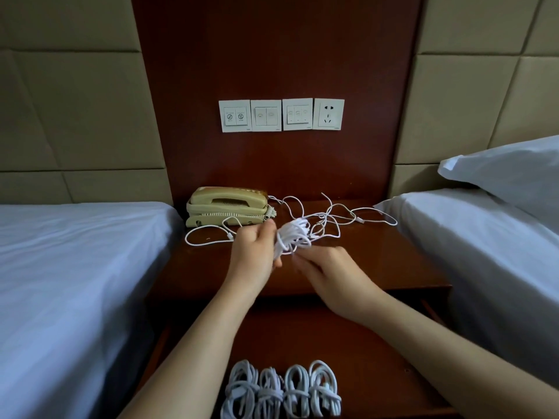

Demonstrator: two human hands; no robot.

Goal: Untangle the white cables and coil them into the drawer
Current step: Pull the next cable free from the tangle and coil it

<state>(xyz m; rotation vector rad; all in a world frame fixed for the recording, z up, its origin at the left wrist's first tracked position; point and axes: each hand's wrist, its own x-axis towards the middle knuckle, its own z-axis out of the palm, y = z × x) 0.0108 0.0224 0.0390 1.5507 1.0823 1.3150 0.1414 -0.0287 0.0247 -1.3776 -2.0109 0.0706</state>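
My left hand (257, 251) grips a half-wound bundle of white cable (293, 237) above the wooden nightstand (378, 261). My right hand (326, 270) is just below and right of the bundle, fingers curled toward its lower end; I cannot tell whether it pinches a strand. Loose tangled white cables (332, 217) trail across the nightstand top behind the bundle, and one loop (205, 238) runs left under the phone. In the open drawer (378, 343) below, several coiled white cables (281, 391) lie side by side at the front.
A beige corded telephone (228, 205) sits at the nightstand's back left. Beds with white sheets flank it, one on the left (75, 282) and one on the right (484, 252) with a pillow (514, 173). Switch plates and a socket (281, 115) are on the wood panel.
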